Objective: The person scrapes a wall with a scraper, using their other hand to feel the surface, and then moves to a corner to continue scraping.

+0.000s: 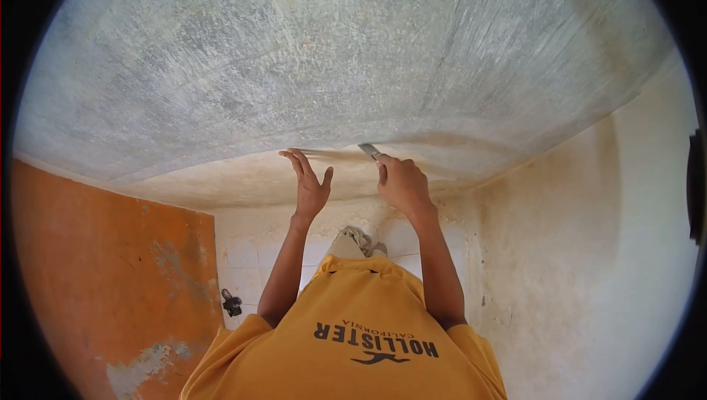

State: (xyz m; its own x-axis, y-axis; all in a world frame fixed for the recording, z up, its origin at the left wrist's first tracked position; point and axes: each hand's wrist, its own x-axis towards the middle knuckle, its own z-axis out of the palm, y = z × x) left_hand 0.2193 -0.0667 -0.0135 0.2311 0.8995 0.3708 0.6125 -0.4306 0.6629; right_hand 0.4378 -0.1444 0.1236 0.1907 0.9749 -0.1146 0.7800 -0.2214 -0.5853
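In the head view my right hand [403, 183] is closed around the handle of a scraper [368, 150]. Its flat grey metal blade meets the wall in front of me, close to where the rough grey-blue surface [309, 68] gives way to a smoother cream strip [221, 177]. To the left, my left hand [311, 188] is open, with the thumb apart and the fingertips at the wall along that same border. Most of the scraper's handle is hidden inside my right fist.
An orange wall [96, 253] with peeling patches stands on the left. On the right is a cream wall [560, 253]. A small dark object [231, 303] lies on the pale tiled floor [239, 253] at the left, and my feet show below.
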